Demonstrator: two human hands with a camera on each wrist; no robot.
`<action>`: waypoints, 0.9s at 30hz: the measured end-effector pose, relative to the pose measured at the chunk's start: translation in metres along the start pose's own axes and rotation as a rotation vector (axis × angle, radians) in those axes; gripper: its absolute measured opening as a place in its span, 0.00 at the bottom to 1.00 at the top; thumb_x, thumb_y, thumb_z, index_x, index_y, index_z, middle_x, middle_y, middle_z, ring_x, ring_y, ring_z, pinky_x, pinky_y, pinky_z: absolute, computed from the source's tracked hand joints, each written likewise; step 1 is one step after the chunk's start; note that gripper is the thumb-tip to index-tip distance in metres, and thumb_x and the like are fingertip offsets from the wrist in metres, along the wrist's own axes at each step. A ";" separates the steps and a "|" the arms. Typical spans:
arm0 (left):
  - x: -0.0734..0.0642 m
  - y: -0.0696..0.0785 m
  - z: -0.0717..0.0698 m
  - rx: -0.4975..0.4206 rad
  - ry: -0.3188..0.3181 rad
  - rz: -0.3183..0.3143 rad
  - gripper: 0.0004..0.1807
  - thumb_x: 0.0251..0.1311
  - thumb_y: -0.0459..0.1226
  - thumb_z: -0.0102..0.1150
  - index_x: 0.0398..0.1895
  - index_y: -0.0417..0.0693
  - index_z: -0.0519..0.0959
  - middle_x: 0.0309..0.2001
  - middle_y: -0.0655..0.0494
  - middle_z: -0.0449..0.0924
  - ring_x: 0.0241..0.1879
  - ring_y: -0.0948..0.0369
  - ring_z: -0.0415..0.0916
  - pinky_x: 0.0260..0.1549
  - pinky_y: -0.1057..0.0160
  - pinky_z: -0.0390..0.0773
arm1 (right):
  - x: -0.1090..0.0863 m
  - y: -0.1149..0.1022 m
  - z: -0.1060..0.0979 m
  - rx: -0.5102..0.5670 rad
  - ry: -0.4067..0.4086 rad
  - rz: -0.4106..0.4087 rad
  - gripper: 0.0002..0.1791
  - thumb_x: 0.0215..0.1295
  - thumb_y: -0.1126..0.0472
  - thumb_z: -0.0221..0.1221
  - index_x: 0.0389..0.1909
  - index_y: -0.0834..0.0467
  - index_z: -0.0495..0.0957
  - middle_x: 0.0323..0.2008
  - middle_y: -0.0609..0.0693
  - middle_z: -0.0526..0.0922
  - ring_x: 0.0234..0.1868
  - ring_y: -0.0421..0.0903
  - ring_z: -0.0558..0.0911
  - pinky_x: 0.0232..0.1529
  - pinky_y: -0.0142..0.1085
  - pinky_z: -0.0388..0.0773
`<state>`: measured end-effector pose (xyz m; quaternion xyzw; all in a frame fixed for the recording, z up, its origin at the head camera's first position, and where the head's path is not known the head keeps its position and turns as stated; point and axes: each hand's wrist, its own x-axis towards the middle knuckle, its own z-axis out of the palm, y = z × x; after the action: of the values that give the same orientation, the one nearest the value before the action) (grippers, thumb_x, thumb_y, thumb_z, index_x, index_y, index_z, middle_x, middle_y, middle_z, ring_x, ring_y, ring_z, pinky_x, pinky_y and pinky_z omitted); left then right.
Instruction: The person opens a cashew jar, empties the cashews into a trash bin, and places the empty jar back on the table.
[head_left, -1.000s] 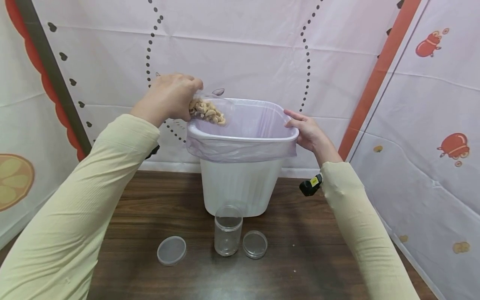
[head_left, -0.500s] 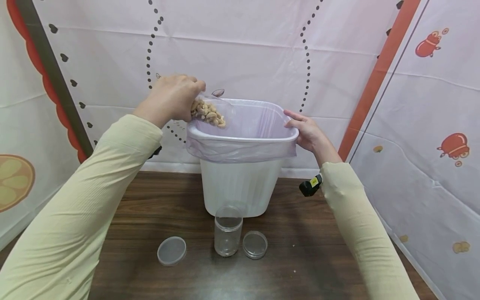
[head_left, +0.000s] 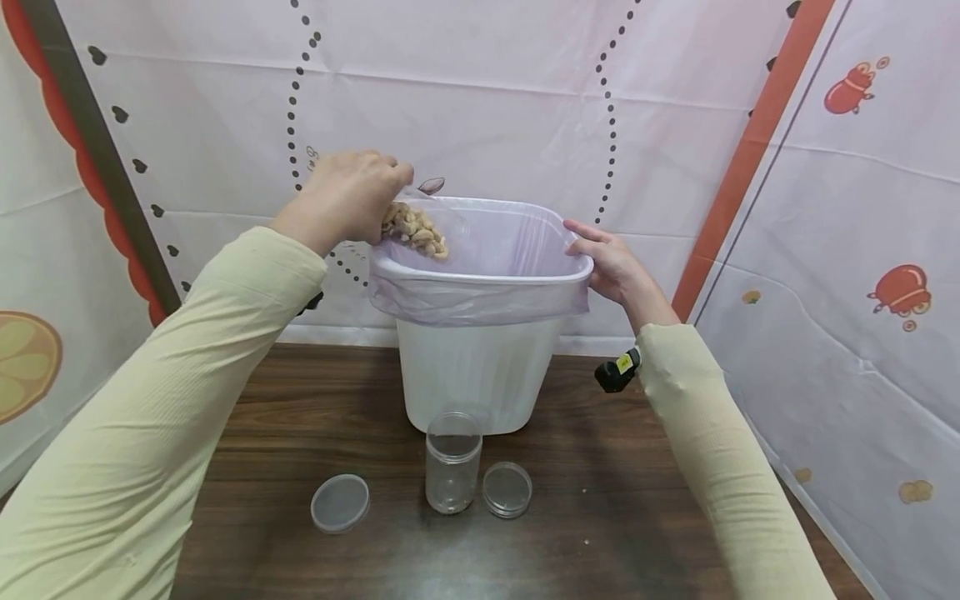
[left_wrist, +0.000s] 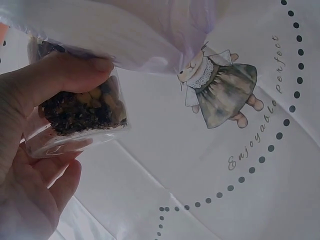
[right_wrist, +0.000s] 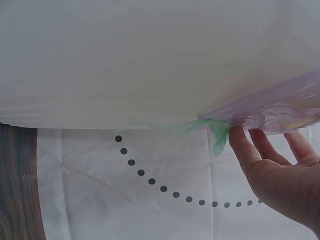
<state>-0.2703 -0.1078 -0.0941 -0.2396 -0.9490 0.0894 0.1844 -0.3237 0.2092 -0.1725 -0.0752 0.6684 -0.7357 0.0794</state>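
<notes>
My left hand (head_left: 345,196) grips a clear plastic jar (left_wrist: 120,131), tilted mouth-down over the left rim of a white trash bin (head_left: 476,375). Pale cashews (head_left: 415,229) lie along its lower side. In the left wrist view, dark crumbly bits (left_wrist: 75,117) show among the nuts, with the thumb across the jar and fingers behind it. My right hand (head_left: 615,262) holds the bin's right rim over its purple liner bag (head_left: 480,302), thumb on the near side. The right wrist view shows the fingertips (right_wrist: 241,142) against the liner beside a green strip (right_wrist: 218,135).
On the dark wooden table (head_left: 645,500), an uncovered clear jar (head_left: 453,471) stands in front of the bin. A translucent lid (head_left: 340,503) lies to its left, a clear round lid (head_left: 507,490) to its right. Small crumbs lie farther right. A printed white cloth (head_left: 465,108) hangs behind.
The jar in my left hand has tipped slightly further down into the bin, and the cashews have slid a little toward its mouth. My right hand stays on the rim.
</notes>
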 end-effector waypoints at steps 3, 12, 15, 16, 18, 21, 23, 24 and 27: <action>0.000 -0.001 0.000 0.006 -0.004 0.000 0.28 0.33 0.27 0.64 0.46 0.39 0.69 0.40 0.42 0.74 0.41 0.45 0.71 0.35 0.45 0.74 | 0.001 0.000 0.001 -0.003 -0.001 -0.005 0.36 0.59 0.75 0.43 0.70 0.56 0.51 0.71 0.56 0.50 0.68 0.51 0.55 0.67 0.46 0.53; -0.001 -0.003 -0.001 0.004 -0.005 -0.004 0.32 0.34 0.32 0.67 0.48 0.38 0.69 0.42 0.41 0.73 0.42 0.45 0.70 0.37 0.45 0.74 | 0.000 0.000 0.002 -0.001 0.000 -0.016 0.36 0.59 0.75 0.42 0.70 0.56 0.51 0.71 0.56 0.49 0.69 0.52 0.54 0.67 0.45 0.53; -0.001 -0.003 0.000 -0.005 -0.005 -0.006 0.34 0.33 0.32 0.68 0.50 0.38 0.68 0.43 0.41 0.73 0.43 0.44 0.70 0.38 0.45 0.73 | 0.000 0.000 0.002 0.001 -0.001 -0.019 0.36 0.59 0.75 0.42 0.70 0.57 0.51 0.71 0.56 0.48 0.69 0.52 0.54 0.67 0.46 0.52; -0.002 -0.004 0.000 -0.008 -0.005 -0.007 0.34 0.33 0.32 0.69 0.50 0.38 0.68 0.44 0.41 0.73 0.44 0.44 0.70 0.38 0.45 0.73 | 0.000 0.000 0.002 -0.001 -0.002 -0.018 0.36 0.59 0.75 0.42 0.70 0.57 0.51 0.71 0.56 0.48 0.69 0.52 0.54 0.67 0.46 0.52; -0.002 -0.004 0.000 -0.015 -0.003 -0.008 0.36 0.32 0.33 0.70 0.51 0.38 0.68 0.44 0.41 0.73 0.44 0.44 0.70 0.39 0.44 0.73 | 0.000 0.000 0.002 -0.002 -0.007 -0.015 0.36 0.59 0.75 0.42 0.70 0.57 0.50 0.71 0.57 0.48 0.70 0.52 0.53 0.67 0.46 0.52; -0.002 -0.005 0.001 -0.024 0.000 -0.013 0.37 0.31 0.35 0.72 0.52 0.39 0.68 0.45 0.41 0.73 0.45 0.44 0.70 0.39 0.44 0.73 | 0.001 0.000 0.002 -0.004 -0.007 -0.009 0.36 0.59 0.75 0.41 0.70 0.56 0.50 0.71 0.56 0.48 0.70 0.52 0.54 0.67 0.46 0.53; -0.002 -0.006 0.001 -0.028 0.001 -0.016 0.38 0.31 0.35 0.72 0.52 0.39 0.68 0.45 0.41 0.73 0.45 0.44 0.70 0.39 0.44 0.73 | 0.001 0.001 0.002 -0.004 -0.005 -0.005 0.36 0.59 0.75 0.41 0.70 0.56 0.50 0.71 0.56 0.48 0.70 0.52 0.54 0.67 0.46 0.54; -0.002 -0.006 0.001 -0.030 0.002 -0.017 0.38 0.31 0.35 0.72 0.52 0.39 0.68 0.45 0.41 0.73 0.45 0.44 0.70 0.39 0.43 0.73 | 0.001 0.001 0.001 -0.004 -0.004 -0.004 0.36 0.59 0.75 0.42 0.70 0.56 0.50 0.71 0.56 0.48 0.70 0.52 0.54 0.67 0.46 0.54; -0.002 -0.006 0.002 -0.032 0.007 -0.019 0.38 0.32 0.36 0.72 0.52 0.39 0.68 0.45 0.41 0.73 0.45 0.44 0.70 0.39 0.43 0.73 | 0.001 0.001 0.001 -0.006 0.001 -0.001 0.36 0.59 0.75 0.42 0.70 0.55 0.51 0.71 0.56 0.48 0.69 0.52 0.54 0.66 0.47 0.54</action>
<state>-0.2722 -0.1144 -0.0948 -0.2337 -0.9519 0.0716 0.1846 -0.3241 0.2082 -0.1735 -0.0755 0.6707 -0.7336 0.0785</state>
